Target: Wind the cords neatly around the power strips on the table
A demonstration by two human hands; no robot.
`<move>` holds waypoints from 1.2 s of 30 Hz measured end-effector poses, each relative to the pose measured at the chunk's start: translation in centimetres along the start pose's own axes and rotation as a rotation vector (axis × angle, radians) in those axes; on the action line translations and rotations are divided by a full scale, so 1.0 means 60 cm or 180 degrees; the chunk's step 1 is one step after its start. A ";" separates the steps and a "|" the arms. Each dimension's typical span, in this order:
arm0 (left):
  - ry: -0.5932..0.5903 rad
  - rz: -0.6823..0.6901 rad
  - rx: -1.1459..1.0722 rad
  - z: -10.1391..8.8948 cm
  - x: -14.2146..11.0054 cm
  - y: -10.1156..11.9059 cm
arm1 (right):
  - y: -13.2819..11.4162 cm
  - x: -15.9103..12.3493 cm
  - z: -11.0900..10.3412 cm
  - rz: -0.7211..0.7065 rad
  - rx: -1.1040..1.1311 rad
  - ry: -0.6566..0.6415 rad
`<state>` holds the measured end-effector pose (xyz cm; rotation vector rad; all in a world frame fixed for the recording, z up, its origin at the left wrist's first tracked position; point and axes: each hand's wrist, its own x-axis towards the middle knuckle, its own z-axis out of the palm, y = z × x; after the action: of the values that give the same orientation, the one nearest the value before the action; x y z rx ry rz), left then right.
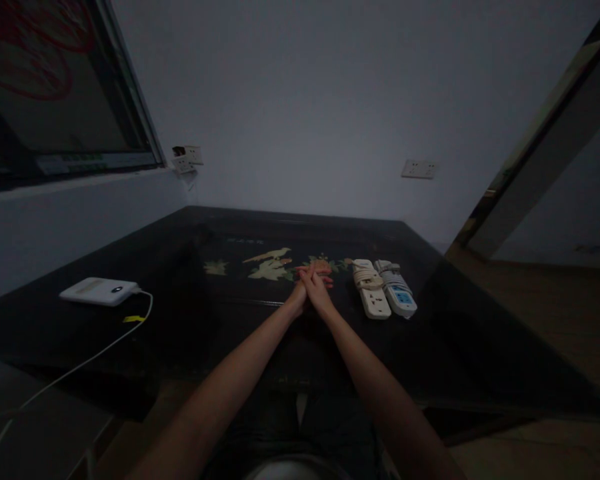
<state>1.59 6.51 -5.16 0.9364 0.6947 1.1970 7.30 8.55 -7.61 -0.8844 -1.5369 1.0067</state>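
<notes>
My left hand (299, 295) and my right hand (316, 285) rest together over the middle of a dark table (300, 340). The fingers of both are stretched out and cross over each other, the right hand lying partly on top of the left. Neither one shows an object in it. Just right of them lie two power strips with their cords wrapped round them: a cream one (376, 303) and, beside it, a white one with a blue socket face (403, 298). The hands do not touch either strip.
At the left of the table lies a white power bank (100, 291) with a white cable (87, 360) running off the front edge; a yellow tag (134, 319) is on the cable. Wall sockets (420, 169) are behind the table. A window (65, 87) is at upper left.
</notes>
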 end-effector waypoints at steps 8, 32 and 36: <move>-0.0099 0.0047 0.0092 -0.010 0.005 -0.004 | -0.020 -0.002 -0.011 -0.0023 -0.0142 -0.0047; 0.0018 0.0216 0.0383 -0.020 0.017 -0.020 | -0.020 -0.008 -0.009 0.0066 -0.0250 0.0069; 0.0000 0.0202 0.0377 -0.021 0.019 -0.022 | -0.022 -0.008 -0.009 0.0089 -0.0244 0.0055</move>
<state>1.37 7.77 -6.86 1.0639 0.7470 1.2218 7.89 7.71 -6.50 -0.9682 -1.5612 0.9630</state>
